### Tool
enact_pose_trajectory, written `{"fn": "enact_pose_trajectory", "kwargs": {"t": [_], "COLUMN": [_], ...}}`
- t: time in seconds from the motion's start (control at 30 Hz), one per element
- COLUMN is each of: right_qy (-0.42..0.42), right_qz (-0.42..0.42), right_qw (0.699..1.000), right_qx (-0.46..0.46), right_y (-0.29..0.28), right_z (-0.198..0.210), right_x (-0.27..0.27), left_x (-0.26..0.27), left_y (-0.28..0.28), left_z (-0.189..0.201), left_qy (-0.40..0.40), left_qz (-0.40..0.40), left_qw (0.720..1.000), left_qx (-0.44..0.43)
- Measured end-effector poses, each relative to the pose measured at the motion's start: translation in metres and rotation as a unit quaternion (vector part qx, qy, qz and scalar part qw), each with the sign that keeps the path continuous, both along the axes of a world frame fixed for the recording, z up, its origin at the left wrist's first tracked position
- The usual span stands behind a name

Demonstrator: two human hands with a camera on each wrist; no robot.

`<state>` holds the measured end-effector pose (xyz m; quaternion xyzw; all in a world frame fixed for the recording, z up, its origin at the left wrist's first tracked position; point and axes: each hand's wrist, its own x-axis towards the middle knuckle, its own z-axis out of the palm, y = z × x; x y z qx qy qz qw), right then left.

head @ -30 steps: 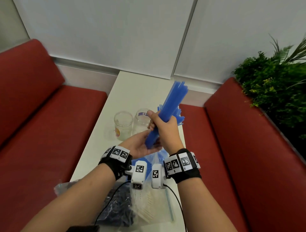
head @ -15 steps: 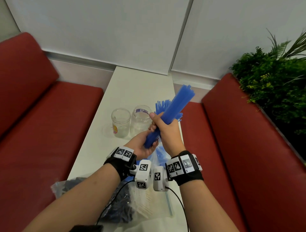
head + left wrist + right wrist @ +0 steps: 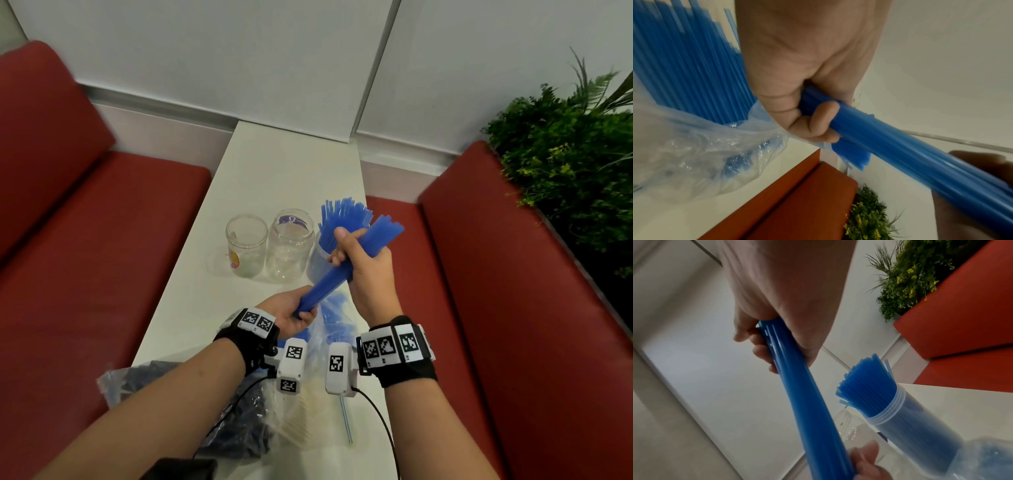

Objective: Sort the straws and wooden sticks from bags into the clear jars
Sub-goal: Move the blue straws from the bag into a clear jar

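A thick bundle of blue straws (image 3: pixel 327 286) slants over the white table (image 3: pixel 284 171), top end up and to the right. My right hand (image 3: pixel 368 274) grips its upper half, fingers wrapped round it (image 3: pixel 777 345). The left hand (image 3: pixel 291 310) holds the bundle's lower end, fingers curled round it (image 3: pixel 813 125). Right behind the right hand stands a clear jar of blue straws (image 3: pixel 337 222), also seen in the right wrist view (image 3: pixel 900 410). Two empty clear jars (image 3: pixel 246 245) (image 3: pixel 291 246) stand to its left.
Under my wrists lies an open clear bag with blue straws (image 3: pixel 694 129). Nearer me are a bag of dark straws (image 3: pixel 154 383) and a bag of wooden sticks (image 3: pixel 301 428). Red benches (image 3: pixel 85 257) flank the narrow table; a green plant (image 3: pixel 565 171) stands at the right.
The bundle has tipped lower and further right, its top now beside the straws in the jar. Both hands have kept their hold; the left has dropped a little.
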<state>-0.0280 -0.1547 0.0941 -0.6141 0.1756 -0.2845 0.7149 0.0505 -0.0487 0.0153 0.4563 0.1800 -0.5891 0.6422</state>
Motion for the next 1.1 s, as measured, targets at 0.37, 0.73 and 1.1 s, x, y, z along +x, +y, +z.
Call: {"fn": "enact_pose_trajectory", "kwargs": {"t": [0.37,0.73,1.1], "right_qy": [0.083,0.065,0.027], "right_qz": [-0.115,-0.149,-0.183], "right_qw": [0.983,0.980,0.979], "right_qx": [-0.119,-0.116,-0.089], "right_y": [-0.093,-0.109,-0.133], "right_z": [0.015,-0.024,-0.022], "right_x": [0.058,0.097,0.118], "left_x": [0.019,0.015,0.016], "left_y": [0.006,0.024,0.024], "left_z": [-0.043,-0.086,-0.101], "left_qy": [-0.331,-0.574,-0.589], "left_qz": [-0.167,-0.505,-0.493], "left_qw": [0.911,0.581,0.584], "left_qx": [0.179,0.279,0.262]}}
